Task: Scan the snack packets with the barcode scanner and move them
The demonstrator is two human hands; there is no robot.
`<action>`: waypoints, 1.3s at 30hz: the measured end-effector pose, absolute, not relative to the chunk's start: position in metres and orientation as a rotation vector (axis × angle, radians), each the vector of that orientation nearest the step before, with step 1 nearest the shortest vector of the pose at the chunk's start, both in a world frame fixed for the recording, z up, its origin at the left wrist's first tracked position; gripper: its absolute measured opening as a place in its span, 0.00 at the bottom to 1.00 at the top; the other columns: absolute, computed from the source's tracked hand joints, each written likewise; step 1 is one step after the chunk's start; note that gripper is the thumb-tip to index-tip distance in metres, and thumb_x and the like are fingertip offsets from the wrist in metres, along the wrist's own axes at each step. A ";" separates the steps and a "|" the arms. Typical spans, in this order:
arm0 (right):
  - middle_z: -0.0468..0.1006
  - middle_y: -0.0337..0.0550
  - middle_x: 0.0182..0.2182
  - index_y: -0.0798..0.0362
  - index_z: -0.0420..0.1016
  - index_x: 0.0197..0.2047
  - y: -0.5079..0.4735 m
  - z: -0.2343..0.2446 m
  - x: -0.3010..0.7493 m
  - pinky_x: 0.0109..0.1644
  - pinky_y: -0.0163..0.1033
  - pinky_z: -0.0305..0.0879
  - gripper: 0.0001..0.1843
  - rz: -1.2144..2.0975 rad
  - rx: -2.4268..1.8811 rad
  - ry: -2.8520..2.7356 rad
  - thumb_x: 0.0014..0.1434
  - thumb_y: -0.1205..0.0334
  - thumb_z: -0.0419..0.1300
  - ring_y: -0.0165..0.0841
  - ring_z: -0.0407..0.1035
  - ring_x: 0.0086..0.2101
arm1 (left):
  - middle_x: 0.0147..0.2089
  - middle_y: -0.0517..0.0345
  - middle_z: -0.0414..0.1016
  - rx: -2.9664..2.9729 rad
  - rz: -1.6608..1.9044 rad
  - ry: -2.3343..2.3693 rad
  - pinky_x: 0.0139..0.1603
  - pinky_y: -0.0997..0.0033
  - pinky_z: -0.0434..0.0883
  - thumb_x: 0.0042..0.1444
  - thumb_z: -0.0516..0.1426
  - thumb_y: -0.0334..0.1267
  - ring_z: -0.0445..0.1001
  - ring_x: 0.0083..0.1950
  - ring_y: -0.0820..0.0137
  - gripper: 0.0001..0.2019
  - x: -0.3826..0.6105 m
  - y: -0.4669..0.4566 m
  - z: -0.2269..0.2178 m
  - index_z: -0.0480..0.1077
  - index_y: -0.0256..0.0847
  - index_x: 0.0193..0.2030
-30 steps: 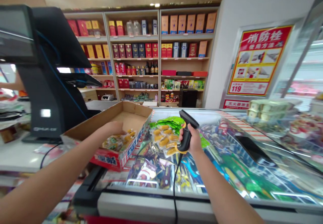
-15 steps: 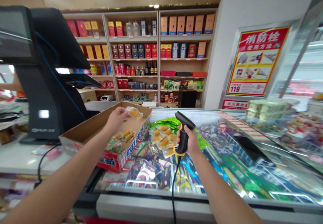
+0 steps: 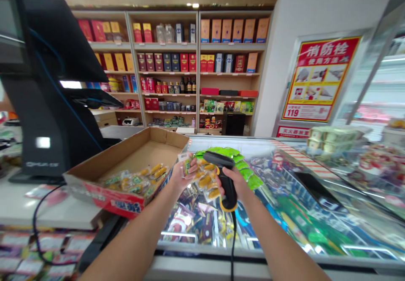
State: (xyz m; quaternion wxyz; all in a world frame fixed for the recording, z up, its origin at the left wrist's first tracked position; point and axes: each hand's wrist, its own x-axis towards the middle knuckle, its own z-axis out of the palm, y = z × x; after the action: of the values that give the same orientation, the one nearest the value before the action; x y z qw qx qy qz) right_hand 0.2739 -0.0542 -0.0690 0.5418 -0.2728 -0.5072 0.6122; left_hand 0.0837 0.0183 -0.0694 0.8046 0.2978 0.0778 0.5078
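My right hand (image 3: pixel 236 182) is wrapped round the grip of a black and yellow barcode scanner (image 3: pixel 226 179), its head tilted toward my left hand. In my left hand (image 3: pixel 181 174) is a small clear packet of yellow snack (image 3: pixel 186 166), with a white barcode label turned up. Behind and under the scanner, several similar yellow packets (image 3: pixel 204 182) lie on the glass top of a freezer, beside bright green packets (image 3: pixel 249 171). An open cardboard box (image 3: pixel 126 205) stands to the left with more yellow packets (image 3: pixel 136 179) inside.
A black point-of-sale terminal (image 3: pixel 47 95) stands on the white counter at left. A phone (image 3: pixel 318 192) lies on the freezer glass (image 3: pixel 202 230) at right, near egg cartons (image 3: pixel 329 137). The scanner's cable (image 3: pixel 233 243) hangs over the front edge. Shelves of boxed goods (image 3: pixel 171 61) line the back wall.
My left hand has brought a yellow packet from above the box to the right, in front of the scanner. The scanner has shifted slightly left and down, its head turned toward the packet.
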 end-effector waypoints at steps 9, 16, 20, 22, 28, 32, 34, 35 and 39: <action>0.74 0.38 0.17 0.56 0.71 0.33 -0.058 -0.072 0.266 0.13 0.30 0.60 0.22 1.468 -0.741 -1.334 0.48 0.44 0.66 0.28 0.65 0.12 | 0.18 0.64 0.56 0.724 0.944 0.166 0.09 0.87 0.45 0.49 0.55 0.31 0.53 0.13 0.81 0.03 0.080 0.026 -0.094 0.66 0.38 0.33; 0.74 0.39 0.17 0.56 0.72 0.32 -0.060 -0.074 0.266 0.14 0.30 0.60 0.19 1.433 -0.718 -1.378 0.49 0.47 0.66 0.29 0.66 0.13 | 0.17 0.65 0.57 0.773 1.014 0.234 0.10 0.84 0.46 0.45 0.58 0.36 0.54 0.12 0.79 0.07 0.082 0.034 -0.099 0.64 0.39 0.31; 0.73 0.38 0.17 0.55 0.72 0.31 -0.062 -0.072 0.264 0.14 0.30 0.60 0.17 1.421 -0.731 -1.388 0.49 0.49 0.65 0.28 0.66 0.13 | 0.16 0.66 0.55 0.807 1.041 0.272 0.10 0.84 0.45 0.44 0.59 0.38 0.53 0.12 0.80 0.09 0.085 0.035 -0.100 0.62 0.40 0.28; 0.73 0.38 0.17 0.55 0.71 0.30 -0.063 -0.071 0.263 0.14 0.30 0.59 0.17 1.415 -0.728 -1.389 0.49 0.49 0.65 0.28 0.65 0.12 | 0.15 0.66 0.54 0.830 1.049 0.292 0.10 0.84 0.45 0.43 0.59 0.38 0.52 0.12 0.80 0.09 0.086 0.034 -0.100 0.61 0.40 0.27; 0.73 0.38 0.17 0.56 0.71 0.30 -0.062 -0.070 0.263 0.14 0.30 0.60 0.16 1.414 -0.730 -1.389 0.50 0.50 0.64 0.28 0.66 0.12 | 0.14 0.66 0.55 0.898 1.062 0.328 0.11 0.85 0.45 0.41 0.61 0.39 0.51 0.12 0.81 0.12 0.086 0.029 -0.096 0.61 0.39 0.26; 0.74 0.38 0.17 0.56 0.72 0.32 -0.059 -0.072 0.266 0.14 0.30 0.61 0.19 1.408 -0.710 -1.318 0.50 0.48 0.66 0.29 0.66 0.12 | 0.16 0.65 0.57 0.911 1.111 0.434 0.11 0.84 0.44 0.45 0.61 0.46 0.53 0.14 0.80 0.17 0.089 0.026 -0.091 0.58 0.40 0.23; 0.74 0.38 0.17 0.56 0.73 0.34 -0.055 -0.072 0.271 0.14 0.30 0.62 0.19 1.378 -0.687 -1.249 0.50 0.48 0.66 0.28 0.66 0.13 | 0.17 0.65 0.60 0.948 1.211 0.524 0.12 0.83 0.47 0.47 0.62 0.50 0.56 0.15 0.79 0.19 0.092 0.024 -0.090 0.59 0.40 0.25; 0.74 0.38 0.17 0.56 0.73 0.34 -0.053 -0.071 0.274 0.15 0.30 0.63 0.19 1.358 -0.675 -1.205 0.50 0.47 0.66 0.28 0.66 0.13 | 0.18 0.65 0.61 0.975 1.262 0.571 0.13 0.82 0.49 0.47 0.63 0.51 0.57 0.15 0.79 0.19 0.094 0.023 -0.091 0.60 0.40 0.26; 0.73 0.36 0.18 0.54 0.72 0.34 -0.042 -0.068 0.289 0.15 0.31 0.63 0.20 1.238 -0.614 -0.975 0.50 0.45 0.66 0.28 0.65 0.14 | 0.20 0.68 0.61 1.112 1.415 0.718 0.20 0.79 0.57 0.43 0.67 0.50 0.60 0.19 0.78 0.20 0.101 0.022 -0.092 0.62 0.41 0.26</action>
State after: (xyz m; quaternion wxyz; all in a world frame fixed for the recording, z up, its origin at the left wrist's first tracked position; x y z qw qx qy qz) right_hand 0.2894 -0.0419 -0.0684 0.6632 -0.2719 -0.4314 0.5478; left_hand 0.1011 0.0225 -0.0919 0.5663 0.4731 0.3056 0.6018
